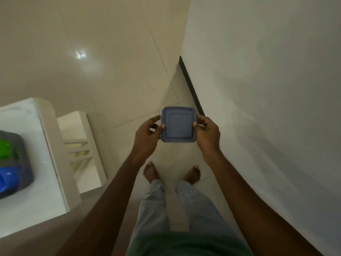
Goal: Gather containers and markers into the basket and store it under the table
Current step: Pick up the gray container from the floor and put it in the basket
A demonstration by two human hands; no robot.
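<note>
Dim, yellowish room light; a bright glare patch sits on the glossy floor (80,54), edges bend wide-angle, and the table (36,182) looks motion-blurred

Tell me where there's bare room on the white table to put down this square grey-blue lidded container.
Free: the white table surface between the dark grey basket and the table's near and right edges. The strip beyond the basket looks bare too. Crowded: the basket, already holding green and blue items. Both the left hand and right hand hold the container.
</note>
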